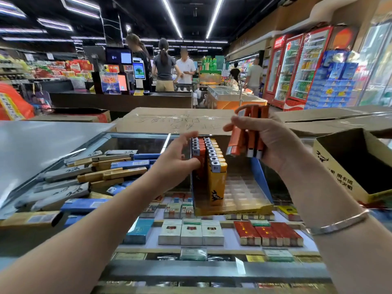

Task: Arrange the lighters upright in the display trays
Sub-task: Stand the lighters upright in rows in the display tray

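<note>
Inside display tray (248, 205), upright lighters (212, 162); more in right hand (267, 139)

Two rows of lighters (209, 160) in one display tray (248, 196), two hands

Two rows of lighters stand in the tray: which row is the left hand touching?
The orange row at the tray's left edge; the left hand presses against it. The yellow row stands to its right, untouched.
</note>
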The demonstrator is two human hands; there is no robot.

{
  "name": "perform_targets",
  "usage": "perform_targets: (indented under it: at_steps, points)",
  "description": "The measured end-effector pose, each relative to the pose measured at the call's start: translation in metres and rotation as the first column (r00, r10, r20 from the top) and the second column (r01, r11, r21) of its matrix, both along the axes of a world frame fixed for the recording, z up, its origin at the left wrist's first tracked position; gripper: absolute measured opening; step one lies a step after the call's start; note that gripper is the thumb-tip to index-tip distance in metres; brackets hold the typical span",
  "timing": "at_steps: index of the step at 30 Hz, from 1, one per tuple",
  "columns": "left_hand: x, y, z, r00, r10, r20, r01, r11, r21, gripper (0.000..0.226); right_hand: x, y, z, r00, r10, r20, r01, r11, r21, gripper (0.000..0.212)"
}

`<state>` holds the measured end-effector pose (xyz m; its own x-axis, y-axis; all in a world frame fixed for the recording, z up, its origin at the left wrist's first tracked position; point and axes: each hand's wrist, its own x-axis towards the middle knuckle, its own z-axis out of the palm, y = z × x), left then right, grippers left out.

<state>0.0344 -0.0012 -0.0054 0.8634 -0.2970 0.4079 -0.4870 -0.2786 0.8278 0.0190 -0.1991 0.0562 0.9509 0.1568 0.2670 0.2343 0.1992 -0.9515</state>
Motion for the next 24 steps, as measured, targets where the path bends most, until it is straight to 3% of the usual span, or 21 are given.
perform_targets:
  at_steps: [4, 7, 9, 11, 15, 21, 24]
  points:
    - [-0.016, 0.005, 0.015, 0.967, 0.069, 0.245, -0.063, 0.997, -0.032, 0.042, -0.004, 0.016, -0.004, 1.0, 0.004, 0.004, -0.004, 0.997, 0.071, 0.042]
    - [-0.025, 0.003, 0.02, 0.903, 0.023, 0.43, -0.069, 0.993, 0.093, 0.04, -0.005, 0.025, -0.008, 1.0, 0.01, -0.022, -0.005, 0.982, 0.189, 0.033]
    - [-0.026, 0.0, 0.019, 0.859, 0.004, 0.512, -0.096, 0.984, 0.152, 0.039, -0.005, 0.029, -0.01, 0.998, 0.006, -0.062, 0.01, 0.969, 0.247, 0.03]
    - [-0.026, -0.003, 0.018, 0.84, 0.003, 0.543, -0.073, 0.991, 0.108, 0.034, -0.005, 0.032, -0.012, 0.996, 0.013, -0.089, 0.009, 0.97, 0.242, 0.032]
    - [-0.028, -0.001, 0.023, 0.888, 0.11, 0.446, -0.06, 0.99, -0.125, 0.029, -0.003, 0.032, -0.013, 0.993, 0.046, -0.111, -0.018, 0.971, 0.24, 0.028]
    - [-0.025, 0.016, 0.038, 0.943, 0.234, 0.239, -0.107, 0.888, -0.447, 0.018, -0.003, 0.027, -0.012, 0.99, -0.036, -0.137, 0.057, 0.987, 0.153, 0.024]
    - [-0.022, 0.023, 0.04, 0.926, 0.291, 0.24, -0.162, 0.881, -0.444, 0.014, -0.001, 0.022, -0.012, 0.978, -0.132, -0.162, 0.154, 0.979, 0.131, 0.019]
